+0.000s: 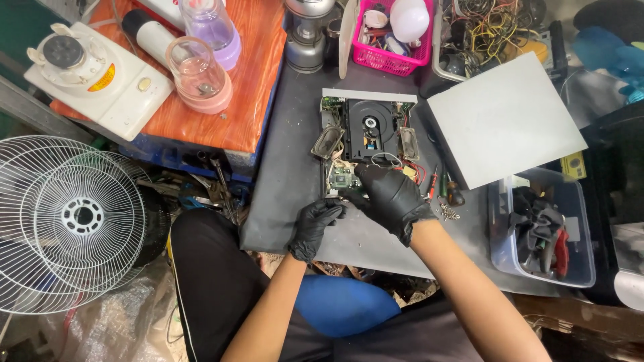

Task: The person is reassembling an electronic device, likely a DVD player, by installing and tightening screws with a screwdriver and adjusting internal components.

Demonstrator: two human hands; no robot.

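A: Two gloved hands at work. Our left hand pinches the near edge of the opened disc player on the grey bench; our right hand, fingers curled, presses on its green circuit board.

B: We judge it mid-disassembly; next needs a fine lift. We count two speakers, one screwdriver, one lid panel.

Both black-gloved hands, left hand and right hand, press on the opened disc player's green circuit board on a grey table.
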